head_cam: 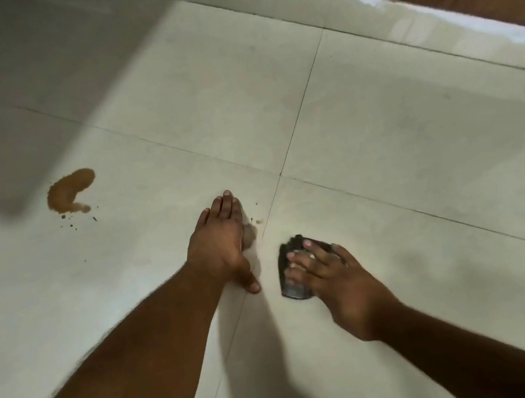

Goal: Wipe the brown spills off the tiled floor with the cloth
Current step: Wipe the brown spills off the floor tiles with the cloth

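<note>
While right hand [327,273] presses cloth [290,282], fingers spread, left hand [223,243] flat.

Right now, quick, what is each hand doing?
Left hand: open, flat on the tiled floor, holding nothing.
Right hand: open, straight fingers pressing the dark cloth.

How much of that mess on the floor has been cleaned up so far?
Not much looks done. A big brown spill with specks beside it lies untouched to the left. A smaller brownish smear shows by the left hand, which rests flat on the floor. The right hand presses the dark cloth to the tile near that smear, so wiping there seems in hand.
</note>
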